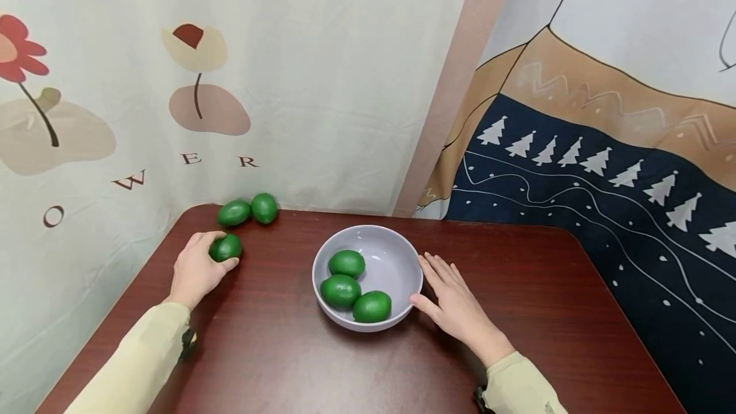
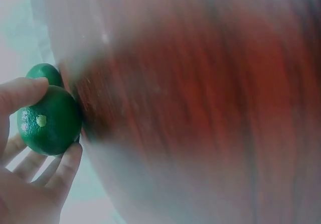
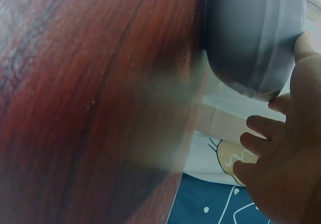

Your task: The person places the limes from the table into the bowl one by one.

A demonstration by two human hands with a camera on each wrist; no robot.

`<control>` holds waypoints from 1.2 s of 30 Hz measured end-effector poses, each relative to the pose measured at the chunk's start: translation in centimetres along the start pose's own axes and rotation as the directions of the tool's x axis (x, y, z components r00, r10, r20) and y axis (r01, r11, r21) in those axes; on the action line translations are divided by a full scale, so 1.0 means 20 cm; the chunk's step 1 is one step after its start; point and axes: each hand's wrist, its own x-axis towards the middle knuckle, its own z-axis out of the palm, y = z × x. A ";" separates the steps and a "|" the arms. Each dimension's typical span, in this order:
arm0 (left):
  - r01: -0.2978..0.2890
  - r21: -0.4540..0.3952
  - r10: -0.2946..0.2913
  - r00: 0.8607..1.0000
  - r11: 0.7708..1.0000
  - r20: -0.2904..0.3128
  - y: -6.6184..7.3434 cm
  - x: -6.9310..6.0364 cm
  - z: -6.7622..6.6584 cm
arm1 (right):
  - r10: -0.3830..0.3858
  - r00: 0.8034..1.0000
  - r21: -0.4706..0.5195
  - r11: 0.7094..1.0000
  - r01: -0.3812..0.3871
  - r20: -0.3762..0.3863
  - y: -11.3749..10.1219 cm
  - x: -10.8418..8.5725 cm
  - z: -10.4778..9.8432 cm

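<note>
Held lime (image 1: 225,248): gripped near the left edge of the table (image 1: 276,363) by the left hand (image 1: 198,268), pinched between thumb and curled fingers. Whether it is lifted off the wood cannot be told.
Slip risk: smooth, rounded skin is pinched at the sides; with uneven pressure the lime could be squeezed out and sent rolling off the nearby edge.
Back limes: left back lime (image 1: 234,213) and right back lime (image 1: 264,208) are set side by side at the rear edge, just beyond the held one; if bumped by the knuckles, they could be knocked off.
Bowl (image 1: 397,260): touched at its right side by the right hand (image 1: 460,312), fingers straight, thumb apart, nothing gripped. If pushed hard from there, it could be slid or tipped.
Bowl limes (image 1: 340,291): three, bunched toward the left; could be rolled about if the bowl is jolted.
Head view: only here are bowl contents and both back limes seen.
Left wrist view: pale stem spot (image 2: 41,120) is shown on the held lime; no bowl in frame.
Right wrist view: thumb and one fingertip are shown against the bowl's outer wall, other fingers spread clear; contents hidden.
</note>
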 end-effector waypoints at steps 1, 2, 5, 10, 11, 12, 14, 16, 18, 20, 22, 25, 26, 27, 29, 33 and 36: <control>0.001 -0.005 -0.001 1.000 1.000 -0.002 0.00 0.00 0.00 | 0.000 1.000 0.000 1.000 0.000 0.000 0.00 0.00 0.00; 0.001 -0.010 -0.001 1.000 1.000 -0.002 0.01 0.00 0.00 | 0.001 1.000 0.001 1.000 -0.001 0.000 0.00 0.00 0.00; 0.001 -0.027 -0.001 1.000 1.000 -0.007 0.02 0.00 0.01 | 0.000 1.000 0.000 1.000 0.000 0.000 0.00 0.00 0.00; 0.006 -0.051 -0.006 1.000 0.999 -0.011 0.06 -0.01 0.03 | 0.003 1.000 -0.002 1.000 -0.003 0.002 0.00 0.00 0.00; 0.008 -0.056 -0.009 1.000 0.998 -0.011 0.07 -0.01 0.04 | 0.004 1.000 0.000 1.000 -0.004 0.004 0.00 0.00 0.00; 0.011 -0.060 -0.011 1.000 0.998 -0.010 0.07 -0.01 0.04 | 0.004 1.000 0.002 1.000 -0.004 0.004 0.00 0.00 0.00; 0.017 -0.072 -0.018 1.000 0.997 -0.006 0.09 -0.02 0.05 | 0.003 1.000 0.003 1.000 -0.003 0.004 0.00 0.00 0.00; 0.025 -0.082 -0.025 1.000 0.996 -0.002 0.11 -0.02 0.05 | 0.000 1.000 0.003 1.000 0.000 0.003 0.00 0.00 0.00; 0.032 -0.093 -0.032 0.999 0.995 0.000 0.12 -0.03 0.06 | -0.007 1.000 0.002 1.000 0.007 -0.002 0.01 0.00 0.00; 0.039 -0.104 -0.039 0.999 0.994 0.001 0.14 -0.04 0.06 | -0.012 1.000 -0.001 1.000 0.012 -0.006 0.01 0.00 0.00; 0.046 -0.116 -0.046 0.999 0.992 0.002 0.16 -0.04 0.06 | -0.013 1.000 0.000 1.000 0.013 -0.006 0.01 0.00 0.00; 0.056 -0.133 -0.056 0.998 0.990 0.003 0.19 -0.05 0.06 | -0.006 1.000 0.001 1.000 0.006 -0.002 0.01 0.00 0.00; 0.062 -0.140 -0.062 0.998 0.988 0.003 0.20 -0.05 0.06 | -0.004 1.000 0.002 1.000 0.004 -0.001 0.01 0.00 0.00; 0.065 -0.146 -0.066 0.998 0.987 0.002 0.21 -0.06 0.07 | -0.002 1.000 0.003 1.000 0.002 0.000 0.01 0.00 0.00; 0.072 -0.157 -0.073 0.997 0.985 -0.001 0.24 -0.07 0.07 | -0.002 1.000 0.000 1.000 0.002 -0.001 0.01 0.00 0.00; 0.078 -0.177 -0.081 0.997 0.981 -0.008 0.27 -0.09 0.08 | -0.006 1.000 -0.003 1.000 0.006 -0.001 0.01 0.00 0.01; 0.081 -0.191 -0.084 0.996 0.978 -0.007 0.30 -0.10 0.08 | -0.001 1.000 0.002 1.000 0.001 0.007 0.01 0.00 0.01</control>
